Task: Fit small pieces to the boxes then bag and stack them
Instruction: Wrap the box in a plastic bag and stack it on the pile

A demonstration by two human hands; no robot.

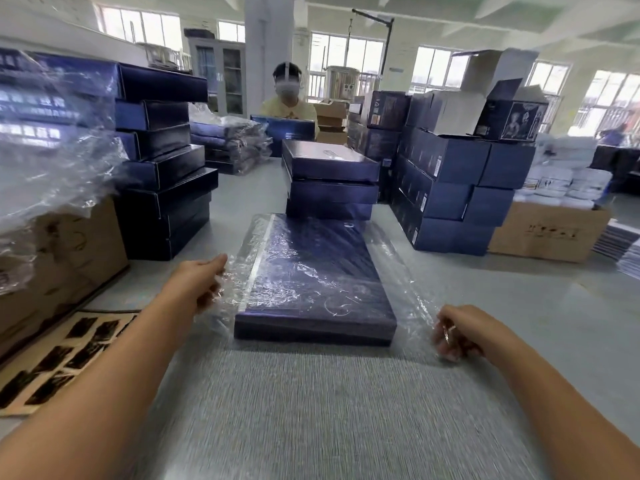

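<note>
My left fingers are curled into the loose left edge of a clear plastic bag, thumb stretched forward along the film. The crinkled plastic blurs the view there, so I can only say they seem to be gripping it. My right fingers are bent tight, pinching the bag's right edge near its open end. My left hand is left of centre in the frame and my right hand lower and right of centre, both forearms running in from the bottom corners.

Between my hands lies the flat dark blue box, lying flat on the grey table at the centre of the frame. The bag covers its top and spreads beyond both long sides.

Just behind it, touching its far end, is a stack of three blue boxes. At left centre is a taller stack of dark blue boxes. In the upper left, bagged boxes are piled on a cardboard carton.

At lower left a tan sheet of small dark pieces lies on the table edge. Blue cartons are stacked at right, beside a brown carton.

At the far end, upper centre, a person in a yellow top holds another blue box.
</note>
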